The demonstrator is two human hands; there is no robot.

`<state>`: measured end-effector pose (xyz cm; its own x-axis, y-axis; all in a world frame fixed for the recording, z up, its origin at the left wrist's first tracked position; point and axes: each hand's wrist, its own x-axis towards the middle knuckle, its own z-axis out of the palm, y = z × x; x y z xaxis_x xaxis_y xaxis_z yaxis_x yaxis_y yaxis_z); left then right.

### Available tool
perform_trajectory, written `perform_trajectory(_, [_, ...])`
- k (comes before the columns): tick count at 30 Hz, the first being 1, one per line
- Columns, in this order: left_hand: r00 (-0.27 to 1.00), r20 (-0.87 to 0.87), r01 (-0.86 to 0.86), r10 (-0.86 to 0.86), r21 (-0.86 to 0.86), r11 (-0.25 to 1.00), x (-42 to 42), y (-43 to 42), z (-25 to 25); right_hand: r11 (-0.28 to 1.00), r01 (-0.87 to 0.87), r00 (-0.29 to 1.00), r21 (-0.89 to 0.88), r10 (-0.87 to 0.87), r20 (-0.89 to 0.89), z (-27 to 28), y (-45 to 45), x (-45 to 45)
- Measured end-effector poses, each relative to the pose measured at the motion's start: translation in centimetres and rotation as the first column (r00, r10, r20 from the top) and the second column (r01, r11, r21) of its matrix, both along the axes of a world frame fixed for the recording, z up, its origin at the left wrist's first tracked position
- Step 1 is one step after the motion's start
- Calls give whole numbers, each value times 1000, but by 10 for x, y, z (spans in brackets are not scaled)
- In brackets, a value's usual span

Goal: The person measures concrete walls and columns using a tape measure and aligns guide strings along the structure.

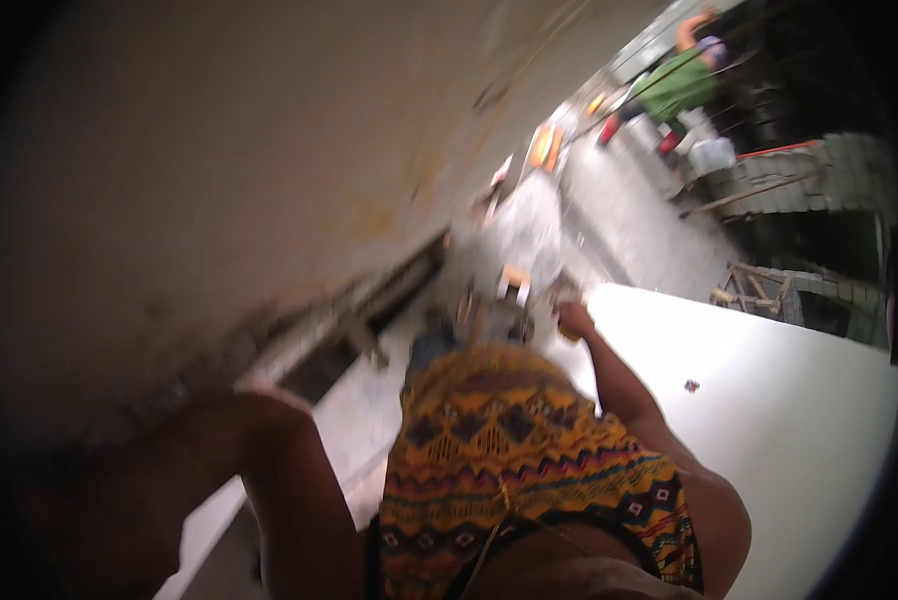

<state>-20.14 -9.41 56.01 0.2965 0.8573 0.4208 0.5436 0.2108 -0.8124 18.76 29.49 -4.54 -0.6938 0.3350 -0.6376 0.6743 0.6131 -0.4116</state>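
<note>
Your right hand is at one o'clock, beside the corner of the white surface spreading toward three; its fingers are too blurred to tell. Your left arm bends toward nine, hand unseen.

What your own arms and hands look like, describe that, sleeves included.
Both the left arm and the right arm are bare, with no sleeves: the top is sleeveless, orange-yellow with multicoloured zigzag and diamond bands. No glove shows on the right hand; its fingers are blurred, and whether a yellowish spot there is a bracelet is unclear. The left hand cannot be made out.
</note>
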Motion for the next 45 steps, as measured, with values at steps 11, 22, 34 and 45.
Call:
perform_trajectory(11, [790, 488, 84, -371, 513, 854, 76, 44, -82, 935, -232, 775, -267, 12, -632, 298, -52, -162])
perform_trajectory(22, [66, 819, 416, -570, 496, 762, 46, 135, -122, 835, -298, 353, 462, 546, -760, 513, -92, -193])
perform_trajectory(34, [-270, 745, 465, -610, 655, 595, 32, 124, -132, 789, -379, 392, 484, 611, -688, 535, -78, -169])
perform_trajectory(45, [-208, 780, 467, -590, 609, 640, 29, 129, -115, 856, -290, 542, 427, 515, -664, 543, -82, -161])
